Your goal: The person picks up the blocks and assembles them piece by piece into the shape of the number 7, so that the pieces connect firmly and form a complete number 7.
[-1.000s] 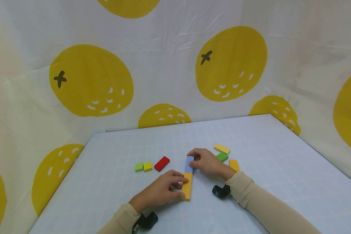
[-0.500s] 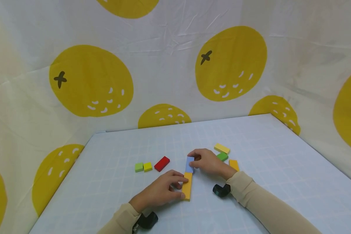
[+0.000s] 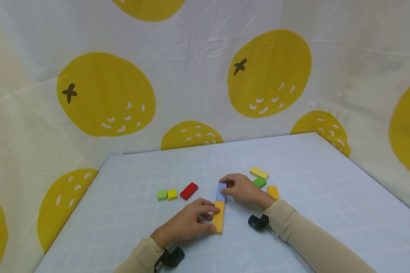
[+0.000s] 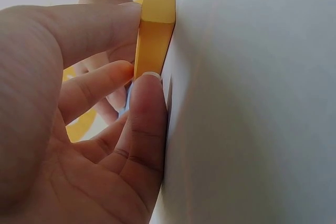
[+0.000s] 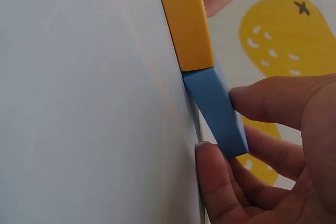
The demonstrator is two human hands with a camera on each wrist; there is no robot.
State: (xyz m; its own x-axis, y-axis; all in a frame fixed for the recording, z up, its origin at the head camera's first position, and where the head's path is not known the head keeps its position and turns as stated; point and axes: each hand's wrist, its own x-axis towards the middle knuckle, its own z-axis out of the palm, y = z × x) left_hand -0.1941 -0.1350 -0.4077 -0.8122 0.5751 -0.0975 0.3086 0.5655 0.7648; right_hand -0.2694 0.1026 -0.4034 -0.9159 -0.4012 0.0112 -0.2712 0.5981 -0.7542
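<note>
A long orange block [image 3: 219, 219] lies flat on the pale blue gridded table [image 3: 130, 178], and a shorter blue block [image 3: 221, 192] lies end to end with it on its far side. My left hand [image 3: 210, 218] pinches the orange block [image 4: 154, 30] by its long sides, thumb [image 4: 147, 124] at the near edge. My right hand [image 3: 224, 186] pinches the blue block [image 5: 215, 111] between thumb and fingers, against the orange block's [image 5: 185, 19] end. Both blocks stay on the table.
Left of the hands lie a green square block [image 3: 162, 195], a yellow square block [image 3: 172, 194] and a red block [image 3: 189, 190]. Right of them lie a yellow block [image 3: 259, 173], a green block [image 3: 259, 182] and an orange block [image 3: 273, 192]. A cloth printed with oranges [image 3: 106, 94] walls the table.
</note>
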